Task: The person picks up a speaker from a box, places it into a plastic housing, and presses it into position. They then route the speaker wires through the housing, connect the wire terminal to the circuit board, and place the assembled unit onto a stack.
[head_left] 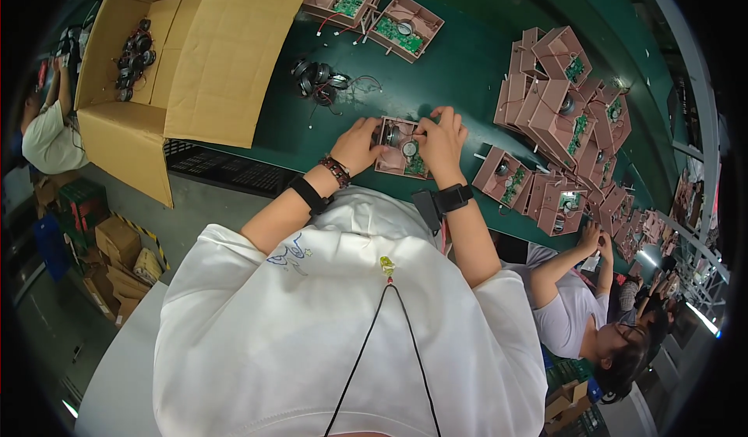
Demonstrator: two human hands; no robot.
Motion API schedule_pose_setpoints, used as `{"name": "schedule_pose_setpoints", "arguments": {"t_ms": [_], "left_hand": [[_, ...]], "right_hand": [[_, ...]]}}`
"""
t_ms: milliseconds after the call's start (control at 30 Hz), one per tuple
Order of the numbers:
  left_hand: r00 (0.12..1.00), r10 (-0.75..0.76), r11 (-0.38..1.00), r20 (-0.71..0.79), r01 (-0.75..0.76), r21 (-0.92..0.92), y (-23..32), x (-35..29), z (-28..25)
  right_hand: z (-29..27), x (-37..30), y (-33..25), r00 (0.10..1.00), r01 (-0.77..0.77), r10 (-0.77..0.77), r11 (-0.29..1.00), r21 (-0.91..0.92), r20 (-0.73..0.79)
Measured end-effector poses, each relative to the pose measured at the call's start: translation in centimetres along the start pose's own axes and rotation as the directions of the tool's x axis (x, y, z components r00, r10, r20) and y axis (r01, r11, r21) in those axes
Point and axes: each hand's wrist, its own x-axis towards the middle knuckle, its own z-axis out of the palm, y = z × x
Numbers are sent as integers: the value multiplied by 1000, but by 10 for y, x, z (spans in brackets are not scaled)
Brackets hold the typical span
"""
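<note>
On the green bench right in front of me is a pink plastic housing (402, 173), an open box with a green circuit board (418, 162) and a round silver part inside. A small round speaker (391, 135) sits in its far left part. My left hand (358, 147) closes on the housing's left wall, fingertips close beside the speaker. My right hand (441, 145) is over the right side, its thumb and forefinger pinched together above the far right corner; what is between them is too small to make out.
Loose speakers with wires (320, 81) lie beyond my left hand. An open cardboard box (222, 55) holding more speakers stands at the left. Two similar housings (405, 28) are at the far side; many are piled (553, 113) to the right. A co-worker (573, 304) works at the right.
</note>
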Motion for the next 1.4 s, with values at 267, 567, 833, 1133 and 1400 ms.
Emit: {"name": "schedule_pose_setpoints", "arguments": {"t_ms": [267, 567, 833, 1133, 1400], "left_hand": [[999, -51, 996, 20, 52, -70, 4, 3, -3], [998, -49, 995, 51, 53, -87, 5, 3, -5], [990, -91, 991, 110, 100, -87, 5, 7, -9], [968, -201, 970, 149, 175, 170, 21, 7, -3], [977, 64, 995, 205, -77, 57, 96, 12, 22]], "right_hand": [[7, -2, 6, 998, 46, -46, 999, 0, 33], [8, 1, 2, 991, -72, 79, 995, -65, 107], [8, 19, -11, 975, -141, 191, 924, -357, 110], [13, -21, 24, 937, -345, 323, 913, 219, 130], [-58, -97, 32, 837, -546, 533, 795, 264, 124]]}}
